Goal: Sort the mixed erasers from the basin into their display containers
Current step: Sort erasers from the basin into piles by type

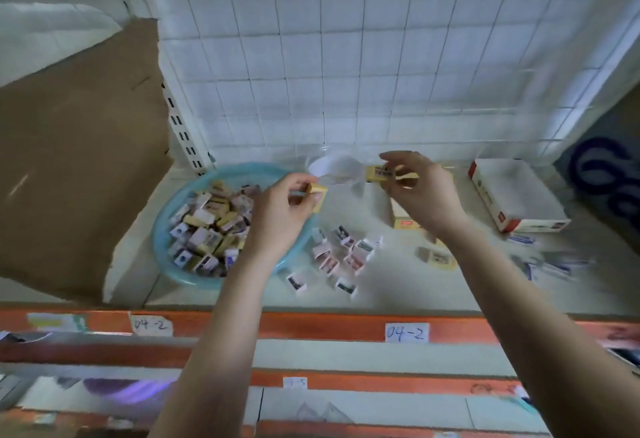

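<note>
left grip (284,210) pinches a yellow eraser (318,192) just left of the cup (327,166); right grip (420,191) pinches a second eraser (378,173), long axis level, just right of it.

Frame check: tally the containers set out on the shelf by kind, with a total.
Blue basin: 1
Clear plastic tub: 1
Red-and-white open box: 1
Small cream box with red label: 1
Total: 4

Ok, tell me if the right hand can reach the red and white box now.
Probably yes: the red and white box sits just beside the right hand, nothing between, though that hand pinches a yellow eraser.
</note>
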A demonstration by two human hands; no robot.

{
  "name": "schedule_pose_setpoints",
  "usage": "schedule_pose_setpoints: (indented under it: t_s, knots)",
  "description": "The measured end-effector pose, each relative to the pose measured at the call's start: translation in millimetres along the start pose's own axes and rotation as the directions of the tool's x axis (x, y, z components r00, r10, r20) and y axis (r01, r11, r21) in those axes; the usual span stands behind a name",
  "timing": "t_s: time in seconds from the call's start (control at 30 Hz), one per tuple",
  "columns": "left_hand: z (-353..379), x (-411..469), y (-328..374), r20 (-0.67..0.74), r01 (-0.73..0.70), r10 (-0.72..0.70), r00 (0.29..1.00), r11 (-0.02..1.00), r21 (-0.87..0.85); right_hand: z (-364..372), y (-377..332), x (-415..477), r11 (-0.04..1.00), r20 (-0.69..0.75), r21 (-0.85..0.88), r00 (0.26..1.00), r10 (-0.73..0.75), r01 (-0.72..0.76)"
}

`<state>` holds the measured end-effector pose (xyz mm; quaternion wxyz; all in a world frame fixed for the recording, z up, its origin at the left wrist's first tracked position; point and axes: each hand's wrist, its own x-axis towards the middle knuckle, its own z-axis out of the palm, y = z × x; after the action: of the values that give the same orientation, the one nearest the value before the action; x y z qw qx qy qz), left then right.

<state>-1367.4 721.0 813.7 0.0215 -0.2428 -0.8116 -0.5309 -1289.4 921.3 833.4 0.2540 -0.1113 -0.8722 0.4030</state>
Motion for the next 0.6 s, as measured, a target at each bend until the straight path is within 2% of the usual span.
schedule_pose_setpoints:
  t_s: [0.13, 0.23, 0.33, 0.43, 0.53, 0.6]
  knots:
    - [60.3, -4.9, 15.6, 0.145, 0.005, -0.015, 0.989, 0.998, 0.063, -46.4, 35.3, -17.0, 0.988, 0.011, -0.101, 0.992, 0.123, -0.121]
    - [95.8, -14.4, 23.3, 0.267, 0.067, -0.084, 0.96, 0.995, 0.073, -64.2, 62.5, -32.3, 0.98, 0.023, -0.15, 0.99, 0.137, -0.133]
    - [124.1, -22.2, 29.3, 0.434, 0.105, -0.152, 0.888, 0.986, 0.131, -73.8, 86.6, -46.8, 0.977, 0.077, -0.158, 0.985, 0.154, -0.141]
    - [141.6, -29.5, 34.9, 0.566, 0.072, -0.181, 0.804, 0.975, 0.209, -76.3, 108.3, -57.1, 0.979, 0.153, -0.164, 0.977, 0.147, -0.121]
    - [150.0, -34.3, 42.1, 0.619, 0.048, -0.187, 0.762, 0.971, 0.234, -77.3, 122.2, -56.9, 0.987, 0.239, -0.108, 0.96, 0.143, -0.12]
    - [152.3, -36.5, 45.7, 0.583, 0.07, -0.184, 0.792, 0.975, 0.213, -78.6, 125.1, -53.0, 0.991, 0.279, -0.068, 0.952, 0.129, -0.115]
